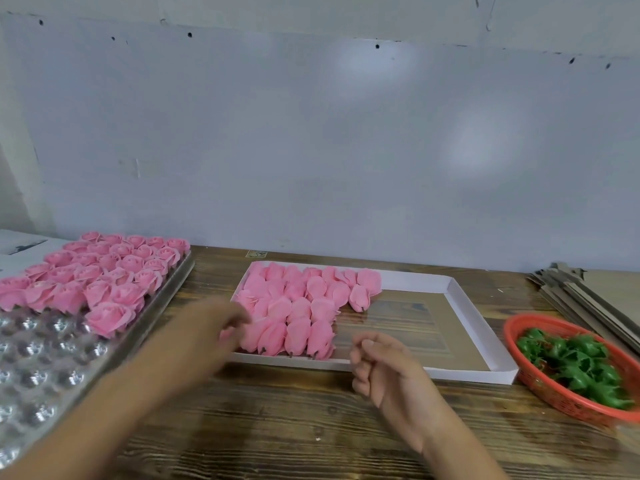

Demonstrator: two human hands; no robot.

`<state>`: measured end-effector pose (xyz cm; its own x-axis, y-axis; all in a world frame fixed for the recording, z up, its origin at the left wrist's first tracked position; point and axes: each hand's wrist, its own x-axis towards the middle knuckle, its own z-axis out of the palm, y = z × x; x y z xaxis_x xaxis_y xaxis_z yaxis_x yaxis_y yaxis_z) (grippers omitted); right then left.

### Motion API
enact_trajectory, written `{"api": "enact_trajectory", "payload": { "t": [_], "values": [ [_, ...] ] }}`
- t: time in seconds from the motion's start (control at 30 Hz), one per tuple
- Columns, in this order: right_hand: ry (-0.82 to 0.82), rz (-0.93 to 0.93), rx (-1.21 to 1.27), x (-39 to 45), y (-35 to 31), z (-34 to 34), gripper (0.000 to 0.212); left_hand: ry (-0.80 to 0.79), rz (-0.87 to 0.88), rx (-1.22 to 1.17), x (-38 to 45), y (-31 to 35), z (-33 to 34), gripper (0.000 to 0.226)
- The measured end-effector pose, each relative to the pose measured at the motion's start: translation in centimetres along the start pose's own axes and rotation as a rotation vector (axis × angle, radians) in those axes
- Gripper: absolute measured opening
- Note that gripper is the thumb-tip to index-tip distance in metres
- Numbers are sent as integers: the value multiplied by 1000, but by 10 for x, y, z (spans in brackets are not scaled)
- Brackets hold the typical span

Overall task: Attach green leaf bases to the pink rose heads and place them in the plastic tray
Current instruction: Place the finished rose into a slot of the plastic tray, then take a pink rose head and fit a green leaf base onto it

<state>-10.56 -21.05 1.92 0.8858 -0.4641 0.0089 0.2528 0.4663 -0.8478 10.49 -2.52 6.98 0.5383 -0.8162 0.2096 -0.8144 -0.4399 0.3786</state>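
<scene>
Several pink rose heads (301, 313) lie on their sides in a shallow white box (478, 327) at the table's middle. Green leaf bases (575, 365) fill a red basket (512, 329) on the right. A clear plastic tray (41, 375) on the left holds several upright finished roses (104, 275) in its far cells; its near cells are bare. My left hand (218, 323), blurred by motion, is at the box's left edge with its fingertips at a rose head; whether it grips one I cannot tell. My right hand (381, 365) hovers in front of the box, fingers loosely curled, holding nothing.
The wooden table (277, 427) runs up to a pale wall. A stack of flat cardboard pieces (581, 292) lies at the far right behind the basket. Some paper lies at the far left behind the tray.
</scene>
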Motion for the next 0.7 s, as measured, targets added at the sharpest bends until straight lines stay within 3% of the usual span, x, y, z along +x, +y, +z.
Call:
{"api": "enact_trajectory", "payload": {
  "t": [0.1,0.2,0.27,0.33,0.4,0.5,0.6,0.7],
  "values": [
    [135,-111,43,2,-1,-1,16,-144,159,-11,7,30,37,20],
    [304,-203,-52,2,-2,-3,9,-174,226,29,14,33,60,21],
    [472,-268,-425,3,0,-6,20,-141,256,34,15,30,69,21],
    [577,-332,-873,5,1,-8,13,-100,285,35,13,26,75,23],
    [564,-272,-1161,10,0,-3,10,-64,300,24,8,22,78,25],
    [494,-34,-1400,29,-1,6,32,-31,315,7,3,20,82,26],
    [396,51,-1461,53,3,18,45,4,341,-11,3,19,84,25],
    [353,75,-1399,71,9,25,36,19,351,-18,2,18,86,22]
  ]
}}
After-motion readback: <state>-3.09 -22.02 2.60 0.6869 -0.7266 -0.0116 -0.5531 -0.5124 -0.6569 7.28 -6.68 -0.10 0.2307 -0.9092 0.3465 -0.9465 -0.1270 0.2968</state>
